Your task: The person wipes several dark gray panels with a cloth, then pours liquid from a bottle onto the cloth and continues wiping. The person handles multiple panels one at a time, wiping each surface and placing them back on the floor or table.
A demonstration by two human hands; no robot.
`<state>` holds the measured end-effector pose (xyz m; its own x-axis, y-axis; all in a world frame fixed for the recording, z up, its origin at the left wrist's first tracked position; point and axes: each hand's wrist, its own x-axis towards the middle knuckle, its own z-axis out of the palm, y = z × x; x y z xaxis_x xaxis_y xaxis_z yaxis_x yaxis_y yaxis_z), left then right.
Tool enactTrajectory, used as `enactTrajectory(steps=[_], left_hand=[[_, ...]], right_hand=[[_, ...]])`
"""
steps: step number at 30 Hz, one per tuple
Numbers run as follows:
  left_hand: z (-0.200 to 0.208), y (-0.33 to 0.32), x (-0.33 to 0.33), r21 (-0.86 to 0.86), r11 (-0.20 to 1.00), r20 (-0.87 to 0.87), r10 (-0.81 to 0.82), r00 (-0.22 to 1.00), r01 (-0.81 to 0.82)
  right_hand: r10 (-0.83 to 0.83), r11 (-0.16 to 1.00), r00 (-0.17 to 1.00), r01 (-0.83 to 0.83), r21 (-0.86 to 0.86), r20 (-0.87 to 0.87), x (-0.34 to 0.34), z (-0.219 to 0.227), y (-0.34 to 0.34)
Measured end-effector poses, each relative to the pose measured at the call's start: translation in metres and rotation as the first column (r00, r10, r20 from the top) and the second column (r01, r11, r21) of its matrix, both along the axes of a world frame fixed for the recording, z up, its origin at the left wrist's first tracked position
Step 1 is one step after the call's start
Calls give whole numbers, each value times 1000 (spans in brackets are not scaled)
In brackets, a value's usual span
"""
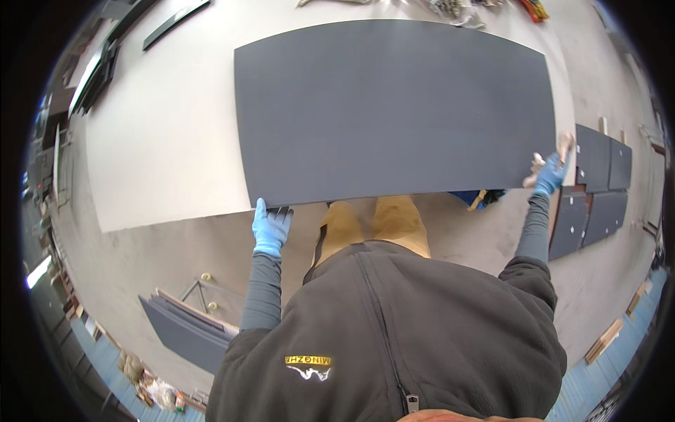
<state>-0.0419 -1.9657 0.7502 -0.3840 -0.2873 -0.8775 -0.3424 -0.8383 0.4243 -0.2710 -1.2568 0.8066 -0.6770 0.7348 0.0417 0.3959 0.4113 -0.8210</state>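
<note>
A large dark grey flat panel (394, 112) lies across a pale worktop (165, 151), its near edge close to my body. My left hand (271, 228), in a light blue glove, grips the panel's near left corner, thumb on top and fingers at the edge. At the near right corner is my right hand (552, 176), also gloved in blue. It is closed round a crumpled whitish cloth (533, 173), which sticks out on both sides of the fingers beside the panel's right edge.
More dark panels (598, 162) are laid out on the right, beyond the worktop. A stack of grey panels (186, 334) rests at the lower left near a wheeled metal frame (204, 288). Dark strips (176, 24) lie on the worktop's far left. Plastic bags (457, 10) sit along its far edge.
</note>
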Motion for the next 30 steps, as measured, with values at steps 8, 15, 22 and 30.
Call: enactTrajectory(steps=[8, 15, 22, 30], left_hand=[[0, -20, 9, 144, 989, -33, -29, 999, 34], [-1, -21, 9, 125, 992, -96, -23, 995, 35], [-23, -49, 60, 89, 987, -240, -109, 965, 134], [63, -121, 219, -942, -126, 278, 225, 934, 310]], right_hand=[[-57, 638, 950, -201, 744, 306, -60, -83, -31], [753, 393, 642, -612, 687, 141, -72, -65, -392], [952, -299, -276, -934, 197, 134, 91, -38, -715], [804, -595, -109, -167, -786, -585, 241, 34, -786]])
